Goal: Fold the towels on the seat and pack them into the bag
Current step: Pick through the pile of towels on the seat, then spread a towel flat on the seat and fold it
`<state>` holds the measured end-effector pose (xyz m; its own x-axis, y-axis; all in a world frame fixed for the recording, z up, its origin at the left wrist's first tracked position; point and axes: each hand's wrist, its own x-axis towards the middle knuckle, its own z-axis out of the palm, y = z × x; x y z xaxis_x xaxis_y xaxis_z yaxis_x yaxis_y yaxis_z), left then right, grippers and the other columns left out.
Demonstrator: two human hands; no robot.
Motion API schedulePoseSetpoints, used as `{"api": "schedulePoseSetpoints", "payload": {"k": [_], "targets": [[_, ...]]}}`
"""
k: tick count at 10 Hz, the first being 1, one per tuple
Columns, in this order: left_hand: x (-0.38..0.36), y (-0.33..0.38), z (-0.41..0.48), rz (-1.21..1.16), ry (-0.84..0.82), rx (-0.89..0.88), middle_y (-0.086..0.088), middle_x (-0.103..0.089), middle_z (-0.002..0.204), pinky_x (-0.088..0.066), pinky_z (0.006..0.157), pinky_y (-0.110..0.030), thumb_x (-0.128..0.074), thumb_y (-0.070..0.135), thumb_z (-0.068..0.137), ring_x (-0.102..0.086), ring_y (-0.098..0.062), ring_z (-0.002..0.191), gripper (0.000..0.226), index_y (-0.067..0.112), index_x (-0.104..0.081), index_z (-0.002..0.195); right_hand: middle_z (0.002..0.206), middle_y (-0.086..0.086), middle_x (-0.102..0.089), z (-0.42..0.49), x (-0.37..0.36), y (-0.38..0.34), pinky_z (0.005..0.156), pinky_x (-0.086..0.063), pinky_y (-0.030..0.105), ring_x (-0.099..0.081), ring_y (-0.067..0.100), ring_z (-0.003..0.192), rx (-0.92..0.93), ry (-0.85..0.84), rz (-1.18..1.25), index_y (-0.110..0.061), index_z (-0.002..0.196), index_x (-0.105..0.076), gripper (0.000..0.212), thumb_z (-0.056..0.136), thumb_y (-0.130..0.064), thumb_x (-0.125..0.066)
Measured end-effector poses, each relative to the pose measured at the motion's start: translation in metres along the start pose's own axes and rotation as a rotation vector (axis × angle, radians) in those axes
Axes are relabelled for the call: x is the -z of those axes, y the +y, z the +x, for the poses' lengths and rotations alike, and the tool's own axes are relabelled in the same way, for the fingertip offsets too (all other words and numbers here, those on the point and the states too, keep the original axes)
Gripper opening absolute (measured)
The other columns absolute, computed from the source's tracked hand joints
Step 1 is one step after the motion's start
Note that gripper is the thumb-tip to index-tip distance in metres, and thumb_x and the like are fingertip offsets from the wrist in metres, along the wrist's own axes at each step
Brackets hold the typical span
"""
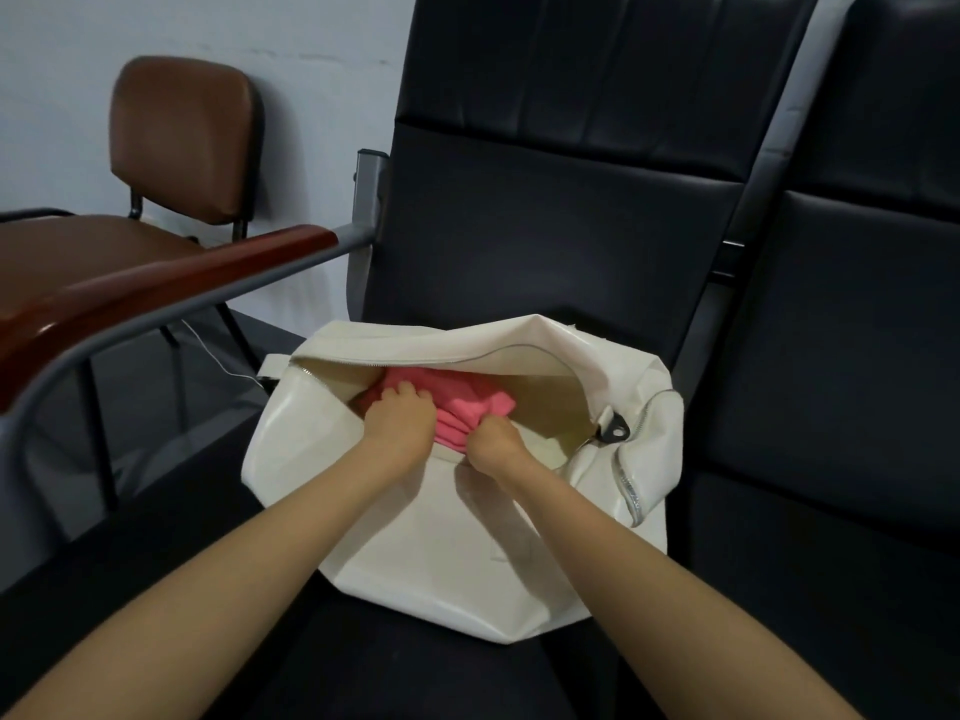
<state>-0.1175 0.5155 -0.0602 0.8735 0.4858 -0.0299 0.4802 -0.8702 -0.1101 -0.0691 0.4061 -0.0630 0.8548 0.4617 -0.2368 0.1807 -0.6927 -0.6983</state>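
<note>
1. Towels [470, 402] of pink colour lie folded inside the white bag [467, 537], in the left part of its open mouth; how many pieces there are, I cannot tell.
2. The bag lies on the black seat [519, 283] with its unzipped mouth turned up and toward the backrest, so it gapes wide and both hands can enter from the near side.
3. The left hand [400, 423] has its fingers curled over the top of the pink stack, probably to press it down and keep the folds together.
4. The right hand [496, 444] grips the near edge of the same stack with bent fingers, just beside the left hand; I judge it guides the bundle deeper under the upper flap.
5. No other towel shows on the seat, so the packing seems near its end; closing the zipper [626, 480] is not yet done.
6. A brown chair [182, 137] and a wooden armrest [156, 288] stand to the left, apart from the work.
</note>
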Motion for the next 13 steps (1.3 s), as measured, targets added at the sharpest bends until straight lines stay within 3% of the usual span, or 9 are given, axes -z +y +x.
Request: {"api": "schedulePoseSetpoints", "payload": {"k": [1, 2, 3, 4, 6, 8, 10, 11, 13], "targets": [[-0.004, -0.001, -0.001, -0.112, -0.072, 0.061, -0.018, -0.048, 0.138, -0.042, 0.093, -0.039, -0.042, 0.008, 0.095, -0.051, -0.035, 0.122, 0.064, 0.004, -0.007, 0.149, 0.133, 0.024, -0.051, -0.002, -0.001, 0.005, 0.089, -0.038, 0.03, -0.052, 0.035, 0.119, 0.001, 0.002, -0.14, 0.008, 0.127, -0.052, 0.034, 0.097, -0.002, -0.04], [-0.008, -0.001, 0.015, -0.166, -0.211, 0.029, -0.019, -0.04, 0.147, -0.039, 0.102, -0.04, -0.052, 0.016, 0.093, -0.048, -0.034, 0.127, 0.09, 0.011, 0.017, 0.151, 0.13, 0.022, -0.055, -0.005, 0.005, 0.001, 0.072, -0.043, 0.017, -0.051, 0.036, 0.121, 0.031, -0.029, -0.146, 0.007, 0.128, -0.053, 0.034, 0.098, -0.001, -0.038], [-0.012, 0.004, 0.024, -0.188, -0.252, 0.007, -0.018, -0.043, 0.145, -0.038, 0.103, -0.039, -0.053, 0.019, 0.095, -0.048, -0.034, 0.127, 0.088, 0.008, 0.014, 0.151, 0.137, 0.024, -0.048, -0.003, 0.001, 0.002, 0.091, -0.033, 0.026, -0.046, 0.035, 0.124, 0.047, -0.037, -0.098, 0.013, 0.136, -0.037, 0.039, 0.098, 0.002, -0.034], [-0.01, 0.004, 0.032, -0.158, -0.221, 0.043, -0.015, -0.045, 0.144, -0.037, 0.103, -0.038, -0.058, 0.02, 0.093, -0.046, -0.032, 0.129, 0.091, 0.006, 0.01, 0.152, 0.146, 0.024, -0.035, 0.014, -0.001, 0.001, 0.089, -0.04, 0.014, -0.037, 0.034, 0.133, 0.053, -0.016, -0.128, 0.009, 0.141, -0.032, 0.045, 0.098, 0.001, -0.036], [0.0, 0.008, 0.024, -0.236, -0.181, 0.023, -0.014, -0.056, 0.13, -0.045, 0.098, -0.04, -0.048, 0.012, 0.093, -0.054, -0.031, 0.118, 0.041, 0.006, -0.046, 0.133, 0.155, 0.021, -0.015, 0.036, 0.001, -0.002, 0.115, -0.018, 0.038, -0.015, 0.036, 0.143, 0.013, 0.011, -0.241, 0.0, 0.148, -0.021, 0.059, 0.096, -0.01, -0.047], [0.008, 0.018, -0.023, -0.385, -0.038, -0.051, -0.015, -0.048, 0.136, -0.041, 0.092, -0.037, -0.05, 0.014, 0.092, -0.049, -0.034, 0.121, 0.049, 0.012, -0.038, 0.139, 0.157, 0.021, -0.006, 0.0, 0.011, -0.009, 0.114, -0.027, 0.035, -0.023, 0.037, 0.141, -0.041, 0.028, -0.203, -0.007, 0.153, 0.001, 0.073, 0.096, -0.011, -0.044], [0.041, 0.04, -0.108, -0.423, 0.152, -0.073, -0.01, -0.038, 0.141, -0.038, 0.097, -0.039, -0.052, 0.018, 0.092, -0.039, -0.031, 0.127, 0.056, 0.016, -0.032, 0.144, 0.141, 0.013, -0.035, -0.1, 0.075, 0.01, 0.099, -0.038, 0.032, -0.043, 0.032, 0.126, 0.203, 0.089, -0.203, -0.01, 0.139, -0.04, 0.049, 0.091, -0.006, -0.048], [0.067, 0.075, -0.158, -0.525, 0.267, -0.175, -0.01, -0.03, 0.148, -0.035, 0.104, -0.04, -0.055, 0.016, 0.09, -0.033, -0.03, 0.134, 0.062, 0.015, -0.029, 0.147, 0.141, 0.008, -0.039, -0.166, 0.124, 0.04, 0.1, -0.037, 0.034, -0.04, 0.028, 0.128, 0.372, 0.318, -0.333, -0.012, 0.138, -0.043, 0.045, 0.093, -0.012, -0.05], [0.118, 0.181, -0.218, -0.587, 0.337, -0.429, -0.012, -0.022, 0.154, -0.031, 0.11, -0.041, -0.052, 0.018, 0.094, -0.026, -0.03, 0.139, 0.059, 0.014, -0.027, 0.148, 0.157, 0.009, -0.018, -0.266, 0.216, 0.123, 0.118, -0.013, 0.052, -0.006, 0.028, 0.148, 0.243, 0.526, -0.523, -0.018, 0.147, -0.033, 0.052, 0.097, -0.022, -0.05]]}}
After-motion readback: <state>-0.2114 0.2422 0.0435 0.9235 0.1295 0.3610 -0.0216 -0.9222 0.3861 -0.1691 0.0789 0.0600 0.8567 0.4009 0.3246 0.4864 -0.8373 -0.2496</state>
